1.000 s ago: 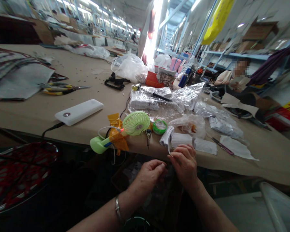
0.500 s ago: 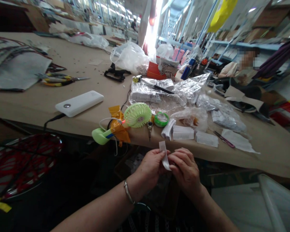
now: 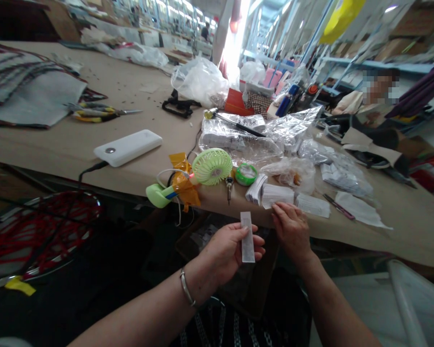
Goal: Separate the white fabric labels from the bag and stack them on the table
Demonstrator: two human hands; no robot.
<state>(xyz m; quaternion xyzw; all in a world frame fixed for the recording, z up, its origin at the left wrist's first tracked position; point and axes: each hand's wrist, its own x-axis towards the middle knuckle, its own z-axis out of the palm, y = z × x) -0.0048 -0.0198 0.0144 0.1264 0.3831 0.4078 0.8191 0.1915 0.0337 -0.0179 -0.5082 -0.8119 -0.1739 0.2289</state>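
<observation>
My left hand (image 3: 228,250) holds a narrow white label strip (image 3: 247,237) upright below the table edge, pinched between thumb and fingers. My right hand (image 3: 292,229) is apart from it, up at the table edge, with its fingers curled and their tips by a stack of white labels (image 3: 277,195). More label stacks lie to either side, one fanned (image 3: 256,189) and one flat (image 3: 313,205). A metal bangle sits on my left wrist.
On the tan table (image 3: 72,144): a green mini fan (image 3: 211,166) taped with amber tape, white power bank (image 3: 128,147), green tape roll (image 3: 246,174), small soldering tool (image 3: 230,185), scissors (image 3: 97,113), plastic bags of labels (image 3: 238,140). A person sits at far right (image 3: 375,96). Red cord coil lies lower left (image 3: 29,231).
My hands have separated. The left keeps the white strip and holds it upright; the right has let go and reached up to the label stack at the table edge.
</observation>
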